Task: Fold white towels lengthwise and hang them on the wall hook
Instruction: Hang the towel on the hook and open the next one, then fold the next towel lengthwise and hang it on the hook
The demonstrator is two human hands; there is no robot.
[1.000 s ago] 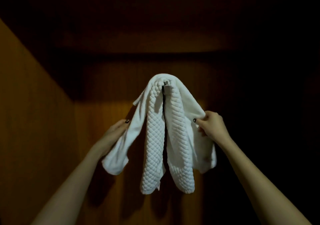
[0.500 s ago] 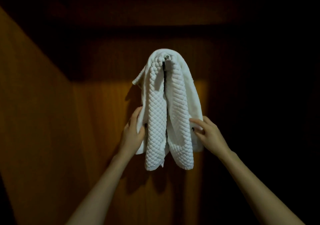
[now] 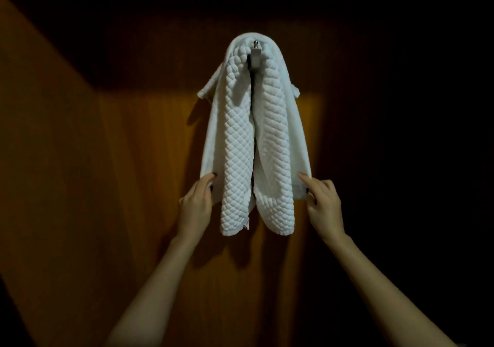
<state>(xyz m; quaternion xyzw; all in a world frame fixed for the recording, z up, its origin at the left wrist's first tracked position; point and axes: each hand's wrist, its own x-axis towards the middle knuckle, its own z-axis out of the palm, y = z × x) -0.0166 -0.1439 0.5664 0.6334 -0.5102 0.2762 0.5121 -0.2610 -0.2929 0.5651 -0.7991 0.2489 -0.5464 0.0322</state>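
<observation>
Head camera, looking up at a dim wooden wall (image 3: 133, 159). A small metal hook (image 3: 255, 52) sticks out near the top. Two white towels hang over it. A quilted towel (image 3: 238, 159) lies in front, split into two long lobes, one on each side of the hook. A smooth towel (image 3: 212, 138) hangs behind it and shows as a flap on either side.

Both of your arms reach up from below. Your left hand (image 3: 196, 205) touches the lower left edge of the smooth towel with its fingertips; whether it pinches the cloth cannot be told. Your right hand (image 3: 324, 207) pinches the lower right hem of the same towel between thumb and forefinger.

The risks lie in how you let go. The hook is short, with only its knob showing above the cloth. A downward tug from either hand could drag the pile off it. Pulling harder on one side would probably slide the smooth towel round, leaving it lopsided. The quilted towel looks bulky and sits outermost, so it would likely fall first. Corners poke out at both shoulders; tucking them roughly could lift the fold off the knob.
</observation>
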